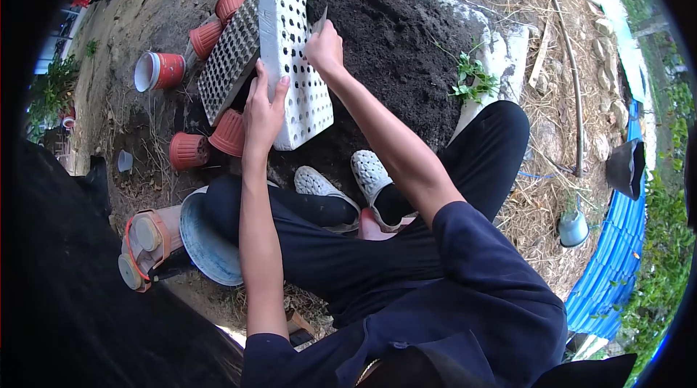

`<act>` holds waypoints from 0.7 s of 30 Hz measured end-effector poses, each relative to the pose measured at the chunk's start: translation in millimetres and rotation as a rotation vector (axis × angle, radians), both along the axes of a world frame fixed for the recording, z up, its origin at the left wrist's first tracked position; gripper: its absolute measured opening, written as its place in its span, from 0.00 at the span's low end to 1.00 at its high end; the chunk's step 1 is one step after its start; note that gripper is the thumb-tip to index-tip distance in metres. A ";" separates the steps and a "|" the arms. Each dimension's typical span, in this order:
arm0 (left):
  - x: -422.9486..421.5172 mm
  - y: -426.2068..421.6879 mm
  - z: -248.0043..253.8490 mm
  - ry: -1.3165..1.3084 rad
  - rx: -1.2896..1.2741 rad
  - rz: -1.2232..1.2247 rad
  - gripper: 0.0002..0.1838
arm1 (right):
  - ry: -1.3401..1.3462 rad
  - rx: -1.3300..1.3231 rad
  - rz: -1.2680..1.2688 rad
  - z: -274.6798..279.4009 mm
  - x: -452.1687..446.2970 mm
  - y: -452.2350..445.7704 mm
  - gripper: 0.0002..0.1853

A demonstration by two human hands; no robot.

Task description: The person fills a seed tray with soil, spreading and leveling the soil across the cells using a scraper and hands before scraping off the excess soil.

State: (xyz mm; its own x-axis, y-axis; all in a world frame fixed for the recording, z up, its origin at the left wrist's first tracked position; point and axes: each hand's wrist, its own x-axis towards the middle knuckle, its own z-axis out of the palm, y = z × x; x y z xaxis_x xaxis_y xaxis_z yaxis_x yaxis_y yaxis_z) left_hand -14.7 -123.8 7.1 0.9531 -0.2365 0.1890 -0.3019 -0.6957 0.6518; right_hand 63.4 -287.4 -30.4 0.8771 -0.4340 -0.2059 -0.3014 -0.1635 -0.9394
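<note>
A white foam seedling tray (pixel 305 101) with rows of small dark holes stands on its edge, tilted, in front of me. My left hand (pixel 264 108) grips its near side, fingers along the smooth edge and thumb over the holed face. Closed around a small tool with a pointed grey blade (pixel 321 20), my right hand (pixel 324 48) is at the tray's right side. The fingers hide the tool's handle, so its exact kind is unclear. Dark loose soil (pixel 399 47) is heaped just right of the tray and right hand.
Another holed tray (pixel 231 61) leans to the left. Terracotta-coloured pots (pixel 189 150) lie around it, with more at the back. A leafy green plant (pixel 472 79) lies at the soil's right edge. By my left leg are a bluish basin (pixel 205 243) and a lidded container (pixel 154 232).
</note>
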 end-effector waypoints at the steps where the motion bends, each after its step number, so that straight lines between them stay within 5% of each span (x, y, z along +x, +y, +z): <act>1: -0.4 -1.2 3.3 0.038 -0.015 0.000 0.41 | -0.040 -0.047 0.001 13.0 10.5 -1.7 0.19; 7: 0.9 0.7 -2.4 0.014 0.020 0.007 0.43 | -0.149 -0.261 0.099 69.1 43.3 -4.4 0.23; 21: -0.5 -1.4 -1.8 0.001 0.069 0.017 0.50 | -0.336 -0.504 0.197 74.1 -6.3 13.6 0.30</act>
State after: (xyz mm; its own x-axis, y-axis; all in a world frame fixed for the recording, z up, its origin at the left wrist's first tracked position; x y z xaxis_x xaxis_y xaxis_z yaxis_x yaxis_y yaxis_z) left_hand -15.2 -125.1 5.3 0.9572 -0.2329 0.1717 -0.2890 -0.7441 0.6023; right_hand 57.0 -273.8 43.7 0.9318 -0.2295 0.2813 0.0770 -0.6323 -0.7709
